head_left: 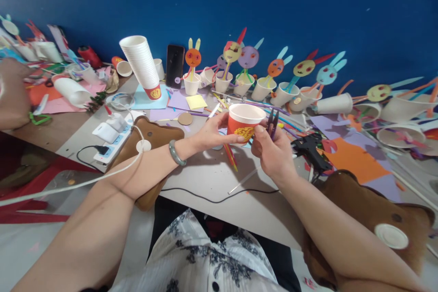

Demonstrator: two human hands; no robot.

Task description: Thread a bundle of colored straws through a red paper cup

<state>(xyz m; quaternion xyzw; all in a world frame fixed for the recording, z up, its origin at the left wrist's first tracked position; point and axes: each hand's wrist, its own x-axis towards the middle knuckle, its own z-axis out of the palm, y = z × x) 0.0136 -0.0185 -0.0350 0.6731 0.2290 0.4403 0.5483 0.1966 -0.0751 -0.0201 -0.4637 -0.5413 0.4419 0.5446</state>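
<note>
A red paper cup (241,124) with a yellow print and white rim is upright above the table, its mouth facing up. My left hand (214,133) wraps round its left side, with a bangle on the wrist. At the cup's right side, my right hand (273,148) touches it with the thumb and also grips dark-handled scissors (273,123), whose upper ends point up. Just below the cup, thin red and yellow sticks (232,157) lie on the table.
Behind stand a tall cup stack (142,61), a phone (175,66) and several rabbit-faced cups. A black glue gun (313,150) and orange paper (357,159) lie right; a power strip (114,141) is left. Cables cross the table (205,182). Another person's arm (12,93) shows far left.
</note>
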